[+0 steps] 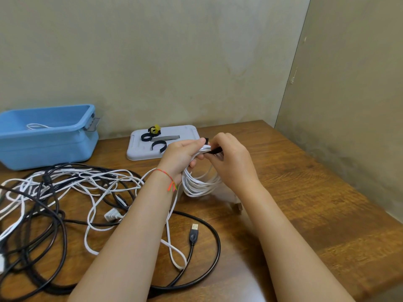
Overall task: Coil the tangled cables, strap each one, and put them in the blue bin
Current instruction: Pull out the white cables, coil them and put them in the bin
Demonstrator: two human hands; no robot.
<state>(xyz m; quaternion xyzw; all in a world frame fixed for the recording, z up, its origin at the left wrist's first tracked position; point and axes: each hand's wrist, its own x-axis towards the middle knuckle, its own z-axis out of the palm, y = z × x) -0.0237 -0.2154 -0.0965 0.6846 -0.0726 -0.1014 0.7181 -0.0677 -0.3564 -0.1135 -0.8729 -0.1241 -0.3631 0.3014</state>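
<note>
- Near edge: black cable (pixel 209 247) loops wide over the wooden table (pixel 305 192); its USB plug (pixel 194 233) lies inside the loop.
- Near left to mid left: tangle of white and black cables (pixel 65 192) spread across the table.
- Middle: left hand (pixel 181 158), red thread bracelet (pixel 166 176) at the wrist, grips the top of a white cable coil (pixel 200 184) held above the table.
- Right hand (pixel 231 160) pinches a black strap (pixel 214 151) lying against the coil's top.
- Farther: grey tray (pixel 187 131) holding more black straps (pixel 152 141), one with a yellow tag.
- Far left: blue bin (pixel 45 138), a white cable (pixel 37 126) inside it.
</note>
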